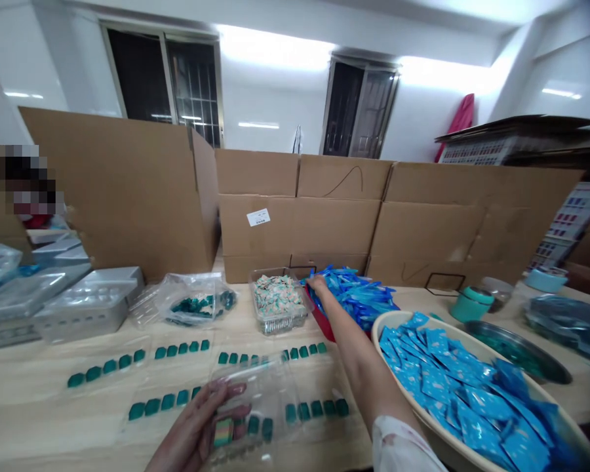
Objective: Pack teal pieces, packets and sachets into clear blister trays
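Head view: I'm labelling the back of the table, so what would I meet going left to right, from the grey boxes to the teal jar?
Grey boxes → clear bag → clear tub → blue pile → teal jar.

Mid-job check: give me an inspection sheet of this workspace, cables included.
Surface: pale table, rows of teal pieces on it.
Job's things: clear plastic, striped block, slender blue items in a red container.
Clutter: cream basin of blue packets, teal jar.
Hands: left hand holds the clear plastic; right hand is at the red container, grip unclear.
Cables: nothing seen for certain.
Surroundings: cardboard panels, two windows, another person far left.
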The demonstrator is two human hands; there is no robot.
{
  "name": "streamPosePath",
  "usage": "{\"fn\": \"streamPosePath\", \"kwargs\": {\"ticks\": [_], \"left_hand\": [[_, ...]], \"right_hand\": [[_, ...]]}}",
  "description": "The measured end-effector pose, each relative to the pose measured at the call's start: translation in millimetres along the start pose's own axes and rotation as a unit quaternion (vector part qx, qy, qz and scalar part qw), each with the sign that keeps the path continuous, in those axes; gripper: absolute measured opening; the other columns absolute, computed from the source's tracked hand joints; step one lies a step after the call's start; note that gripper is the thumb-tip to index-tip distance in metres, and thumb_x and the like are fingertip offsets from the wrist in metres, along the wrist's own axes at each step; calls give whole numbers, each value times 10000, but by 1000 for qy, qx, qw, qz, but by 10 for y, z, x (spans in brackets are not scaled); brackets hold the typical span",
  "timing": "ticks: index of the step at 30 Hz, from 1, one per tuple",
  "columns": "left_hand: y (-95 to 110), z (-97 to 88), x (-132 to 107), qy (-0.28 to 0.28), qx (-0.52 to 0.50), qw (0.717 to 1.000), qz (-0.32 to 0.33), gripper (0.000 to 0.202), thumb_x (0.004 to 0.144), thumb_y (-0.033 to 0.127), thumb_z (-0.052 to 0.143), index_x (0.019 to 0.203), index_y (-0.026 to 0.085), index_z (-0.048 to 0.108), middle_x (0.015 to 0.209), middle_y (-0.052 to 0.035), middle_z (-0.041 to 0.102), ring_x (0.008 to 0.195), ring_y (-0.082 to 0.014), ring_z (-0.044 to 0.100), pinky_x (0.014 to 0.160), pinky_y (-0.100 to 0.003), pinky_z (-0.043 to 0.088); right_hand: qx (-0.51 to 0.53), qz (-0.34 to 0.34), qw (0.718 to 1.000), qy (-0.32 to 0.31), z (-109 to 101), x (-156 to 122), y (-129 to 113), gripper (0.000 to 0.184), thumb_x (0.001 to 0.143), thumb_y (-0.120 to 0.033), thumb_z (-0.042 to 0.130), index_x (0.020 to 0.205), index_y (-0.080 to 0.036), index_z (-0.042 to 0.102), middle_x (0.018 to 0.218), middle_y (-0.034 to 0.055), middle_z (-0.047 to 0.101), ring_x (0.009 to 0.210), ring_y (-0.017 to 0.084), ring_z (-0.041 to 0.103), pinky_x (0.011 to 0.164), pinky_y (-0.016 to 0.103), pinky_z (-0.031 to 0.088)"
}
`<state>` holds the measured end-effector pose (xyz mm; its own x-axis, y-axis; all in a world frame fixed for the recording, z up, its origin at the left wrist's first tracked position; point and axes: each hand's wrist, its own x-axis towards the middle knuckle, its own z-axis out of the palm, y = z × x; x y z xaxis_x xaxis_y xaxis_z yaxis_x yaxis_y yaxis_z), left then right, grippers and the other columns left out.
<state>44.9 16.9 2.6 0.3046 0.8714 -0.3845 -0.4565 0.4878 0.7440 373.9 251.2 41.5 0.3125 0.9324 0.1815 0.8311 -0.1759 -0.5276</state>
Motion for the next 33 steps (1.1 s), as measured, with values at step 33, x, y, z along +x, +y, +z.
{"fn": "streamPosePath", "kwargs": {"ticks": [33], "left_hand": [[-34, -92, -378, -67, 6, 997, -41, 317, 744, 111, 621, 1054, 175, 605, 1266, -110, 541, 1116, -333, 521, 874, -498, 489]], "right_hand": [[-299, -56, 947, -102, -1498, -2275, 1060, 267, 773, -141, 521, 1012, -170, 636, 1065, 119, 627, 985, 242, 568, 819, 299, 415]]}}
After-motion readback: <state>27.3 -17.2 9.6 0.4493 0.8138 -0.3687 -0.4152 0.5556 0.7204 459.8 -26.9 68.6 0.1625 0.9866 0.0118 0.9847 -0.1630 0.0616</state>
